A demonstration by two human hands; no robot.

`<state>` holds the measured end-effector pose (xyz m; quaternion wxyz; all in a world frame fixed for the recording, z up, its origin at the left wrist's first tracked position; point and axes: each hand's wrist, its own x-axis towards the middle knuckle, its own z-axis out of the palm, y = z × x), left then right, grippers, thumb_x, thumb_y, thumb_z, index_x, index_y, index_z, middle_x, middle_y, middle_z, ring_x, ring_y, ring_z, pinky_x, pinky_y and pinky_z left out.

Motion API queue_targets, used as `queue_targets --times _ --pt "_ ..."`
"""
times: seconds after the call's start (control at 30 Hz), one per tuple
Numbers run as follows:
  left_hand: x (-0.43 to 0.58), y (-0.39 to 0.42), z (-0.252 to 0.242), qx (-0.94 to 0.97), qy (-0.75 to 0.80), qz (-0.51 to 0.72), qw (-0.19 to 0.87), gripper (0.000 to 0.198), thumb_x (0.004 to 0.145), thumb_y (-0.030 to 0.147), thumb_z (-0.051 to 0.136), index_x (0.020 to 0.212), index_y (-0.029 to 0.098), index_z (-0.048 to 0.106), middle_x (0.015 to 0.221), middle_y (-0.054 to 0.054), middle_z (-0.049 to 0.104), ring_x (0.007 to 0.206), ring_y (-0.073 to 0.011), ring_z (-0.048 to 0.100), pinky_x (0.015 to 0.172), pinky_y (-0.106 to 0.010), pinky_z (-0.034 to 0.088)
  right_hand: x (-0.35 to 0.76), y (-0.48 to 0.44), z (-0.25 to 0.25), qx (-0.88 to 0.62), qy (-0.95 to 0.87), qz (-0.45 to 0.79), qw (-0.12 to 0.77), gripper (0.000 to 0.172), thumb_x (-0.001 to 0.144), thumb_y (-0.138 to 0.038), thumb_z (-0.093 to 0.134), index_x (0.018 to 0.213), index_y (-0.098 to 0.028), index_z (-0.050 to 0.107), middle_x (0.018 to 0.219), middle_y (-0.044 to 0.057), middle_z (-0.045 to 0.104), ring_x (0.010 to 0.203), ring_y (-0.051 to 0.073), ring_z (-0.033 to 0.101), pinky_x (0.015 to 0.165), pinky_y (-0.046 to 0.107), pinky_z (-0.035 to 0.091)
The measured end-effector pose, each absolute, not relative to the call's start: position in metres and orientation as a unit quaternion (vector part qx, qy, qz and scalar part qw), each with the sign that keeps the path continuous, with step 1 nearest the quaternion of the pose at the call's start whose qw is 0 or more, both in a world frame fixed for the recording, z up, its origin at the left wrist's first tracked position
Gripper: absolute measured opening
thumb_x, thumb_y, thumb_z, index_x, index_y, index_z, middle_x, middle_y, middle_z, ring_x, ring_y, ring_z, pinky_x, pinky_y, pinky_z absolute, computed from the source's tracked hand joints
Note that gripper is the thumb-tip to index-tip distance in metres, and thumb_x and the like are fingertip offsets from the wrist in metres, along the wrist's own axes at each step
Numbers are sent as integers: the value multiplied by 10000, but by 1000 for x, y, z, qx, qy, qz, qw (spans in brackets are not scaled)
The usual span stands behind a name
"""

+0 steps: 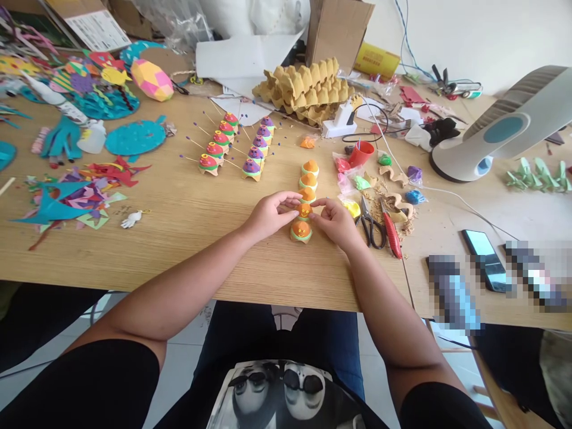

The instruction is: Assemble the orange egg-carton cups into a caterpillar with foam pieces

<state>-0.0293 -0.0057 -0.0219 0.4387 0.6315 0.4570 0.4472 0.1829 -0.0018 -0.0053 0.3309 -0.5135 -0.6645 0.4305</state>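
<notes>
In front of me stands a row of egg-carton cups topped with orange clay. The nearest orange figure (pixel 301 231) has a yellow smiling face and a green band. Just behind it is a second orange-faced figure (pixel 304 211), held between my two hands. The thumb and fingers of my left hand (pixel 277 213) curve around its left side. Against its right side press the thumb and forefinger of my right hand (pixel 333 219). Behind these, other orange-topped cups (pixel 308 180) with pale bands continue the row; their faces are not visible.
Red-topped cups (pixel 214 149) and purple-topped cups (pixel 255 152) with pin-like sticks stand behind left. Scissors (pixel 370 225), a red utility knife (pixel 391 233), clay packets and a red cup (pixel 361 154) lie right. Egg trays (pixel 308 86), a white fan (pixel 491 131) and phones (pixel 487 260) are farther out.
</notes>
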Motion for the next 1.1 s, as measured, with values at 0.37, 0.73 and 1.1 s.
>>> queue_targets --times 0.37,0.73,1.1 --pt "-29 -7 -22 637 455 446 433 376 822 214 709 1197 189 696 1205 -94 757 1124 -211 710 892 -316 570 181 -3 -7 -518 -671 411 335 244 840 -328 714 1053 -219 668 589 -99 336 530 99 296 556 271 239" --pt "-30 -6 -25 638 456 446 432 388 823 218 711 1210 193 695 1194 -91 757 1112 -210 710 883 -315 569 180 -7 5 -533 -624 441 363 215 794 -205 581 993 -205 660 589 -80 383 511 104 320 523 266 255" --pt "-30 -5 -24 640 452 445 433 379 822 221 717 1200 200 698 1182 -81 764 1106 -208 716 922 -331 571 190 4 -4 -530 -684 376 332 306 782 -384 792 987 -209 646 608 -95 337 564 105 317 574 276 236"
